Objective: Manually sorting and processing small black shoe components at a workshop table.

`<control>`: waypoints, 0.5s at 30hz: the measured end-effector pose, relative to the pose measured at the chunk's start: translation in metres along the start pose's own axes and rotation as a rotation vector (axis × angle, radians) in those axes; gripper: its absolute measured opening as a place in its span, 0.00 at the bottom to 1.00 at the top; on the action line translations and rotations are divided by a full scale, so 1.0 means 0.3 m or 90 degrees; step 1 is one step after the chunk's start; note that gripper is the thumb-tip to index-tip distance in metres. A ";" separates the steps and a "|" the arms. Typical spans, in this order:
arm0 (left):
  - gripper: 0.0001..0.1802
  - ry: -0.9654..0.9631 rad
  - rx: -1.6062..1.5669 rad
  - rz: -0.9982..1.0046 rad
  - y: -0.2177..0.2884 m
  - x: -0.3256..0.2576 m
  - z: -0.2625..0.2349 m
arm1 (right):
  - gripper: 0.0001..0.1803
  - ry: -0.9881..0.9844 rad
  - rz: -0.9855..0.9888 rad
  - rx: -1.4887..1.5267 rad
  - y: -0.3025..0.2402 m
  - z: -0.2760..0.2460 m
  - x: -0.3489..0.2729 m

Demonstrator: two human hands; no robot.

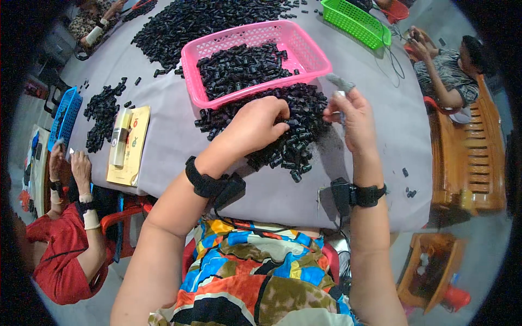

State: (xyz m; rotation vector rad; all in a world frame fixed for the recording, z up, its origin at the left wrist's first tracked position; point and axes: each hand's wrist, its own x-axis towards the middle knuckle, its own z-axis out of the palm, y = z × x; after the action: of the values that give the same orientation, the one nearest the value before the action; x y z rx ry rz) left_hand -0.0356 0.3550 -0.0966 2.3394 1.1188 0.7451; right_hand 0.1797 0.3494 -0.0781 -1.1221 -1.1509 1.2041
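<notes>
My left hand [253,126] is over a pile of small black cylindrical parts [296,130] at the table's near side. Its fingers curl down toward the parts, and what they grip, if anything, is hidden. To the right of the pile, my right hand [356,119] is raised, thumb and fingers drawn together in a pinch. A grey wrapping [340,82] covers one of its fingers, with a small white patch near a fingertip. Whatever is in the pinch is too small to make out. Behind the pile stands a pink basket [325,68], partly filled with similar black parts.
A large black heap [179,30] covers the far table. A green basket [375,38] stands far right. At left are a blue basket [66,117], a smaller pile [100,117] and a yellow booklet [130,157] under a clear roll. Other people sit left, far left and right.
</notes>
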 end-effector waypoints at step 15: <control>0.14 -0.022 -1.035 -0.333 0.009 0.005 0.059 | 0.27 -0.215 0.055 0.068 0.030 0.051 -0.069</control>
State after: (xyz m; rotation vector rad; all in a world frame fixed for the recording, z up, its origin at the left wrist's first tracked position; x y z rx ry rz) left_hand -0.0220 0.3519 -0.1079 0.6559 0.5630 0.8592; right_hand 0.1633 0.3294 -0.0865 -0.9177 -1.2823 1.5450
